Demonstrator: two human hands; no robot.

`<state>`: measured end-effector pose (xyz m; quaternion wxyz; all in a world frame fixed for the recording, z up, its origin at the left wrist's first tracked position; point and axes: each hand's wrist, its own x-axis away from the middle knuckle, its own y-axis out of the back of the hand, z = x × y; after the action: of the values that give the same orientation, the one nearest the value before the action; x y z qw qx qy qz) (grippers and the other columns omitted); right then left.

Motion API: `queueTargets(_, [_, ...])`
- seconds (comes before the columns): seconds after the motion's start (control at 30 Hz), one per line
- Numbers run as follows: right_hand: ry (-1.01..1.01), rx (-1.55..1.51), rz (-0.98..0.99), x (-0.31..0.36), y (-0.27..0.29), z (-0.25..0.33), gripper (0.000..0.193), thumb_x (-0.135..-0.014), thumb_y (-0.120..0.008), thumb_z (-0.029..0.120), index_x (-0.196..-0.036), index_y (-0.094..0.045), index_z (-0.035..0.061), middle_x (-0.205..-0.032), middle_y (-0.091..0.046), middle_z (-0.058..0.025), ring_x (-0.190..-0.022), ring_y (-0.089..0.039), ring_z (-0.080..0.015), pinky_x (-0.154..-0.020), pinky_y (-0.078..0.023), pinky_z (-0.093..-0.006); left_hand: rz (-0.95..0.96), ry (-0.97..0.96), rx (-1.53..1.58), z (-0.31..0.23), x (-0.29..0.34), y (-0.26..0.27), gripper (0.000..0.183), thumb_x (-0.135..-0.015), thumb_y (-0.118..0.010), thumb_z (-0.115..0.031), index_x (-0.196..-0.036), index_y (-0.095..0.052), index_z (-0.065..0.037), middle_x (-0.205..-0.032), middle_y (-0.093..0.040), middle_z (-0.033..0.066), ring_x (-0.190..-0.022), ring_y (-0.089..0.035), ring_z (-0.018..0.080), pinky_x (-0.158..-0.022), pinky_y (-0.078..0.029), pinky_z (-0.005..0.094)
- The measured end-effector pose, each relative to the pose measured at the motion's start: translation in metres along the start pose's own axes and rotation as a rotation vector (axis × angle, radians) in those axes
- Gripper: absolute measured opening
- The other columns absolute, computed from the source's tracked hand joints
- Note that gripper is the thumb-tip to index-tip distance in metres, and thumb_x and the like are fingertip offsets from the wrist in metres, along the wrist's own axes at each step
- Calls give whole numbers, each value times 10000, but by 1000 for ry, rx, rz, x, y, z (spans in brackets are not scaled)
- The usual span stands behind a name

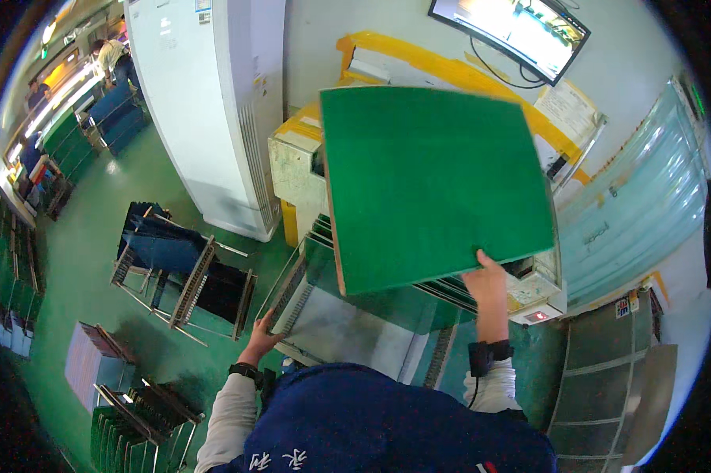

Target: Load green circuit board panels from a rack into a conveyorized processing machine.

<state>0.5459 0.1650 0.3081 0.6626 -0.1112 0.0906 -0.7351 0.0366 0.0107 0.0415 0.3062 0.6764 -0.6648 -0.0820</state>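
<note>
1. Counted: 1 large green board, 1 metal rack partly beneath it, 1 wall screen.
2. The board is tilted over the rack.
3. Hands: the right hand pinches the board's lower right edge, thumb on top; the left hand curls on the rack's left rail.
4. The right fingers are hidden behind the board; the screen's top is cut off.

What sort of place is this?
Likely a factory workshop, possibly for circuit boards: a large green panel held in the right hand, and a slotted rack of dark panels on the green floor.
</note>
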Motion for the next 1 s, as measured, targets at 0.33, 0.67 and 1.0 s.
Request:
queueTargets(0.33, [-290,-647,-212,-35,-32,-65,224,-913,-638,108,-1107,-529,81,-1074,-607,-84,-972,-574,-262,-899,-472,-425,51,96,49,13,-4,-1,993,-678,-839,-215,-1510,-297,-248,-1349,-398,210,-1175,-512,325,-977,-494,399])
queueTargets(0.67, [-610,-479,-46,-56,-44,-97,376,-914,-652,342,-1079,-587,10,-1002,-647,-112,-860,-618,-229,-763,-536,-354,-9,14,-16,24,-2,-2,1019,-672,-844,-257,-1519,-277,-249,-1339,-398,216,-1193,-494,333,-1032,-431,408])
queueTargets(1.0, [-617,-398,48,-72,-66,-101,499,-934,-587,465,-1060,-618,-17,-939,-675,-105,-785,-627,-205,-689,-524,-338,-3,-18,78,36,-3,-1,988,-688,-838,-219,-1516,-299,-229,-1321,-422,185,-1131,-517,294,-987,-452,383])
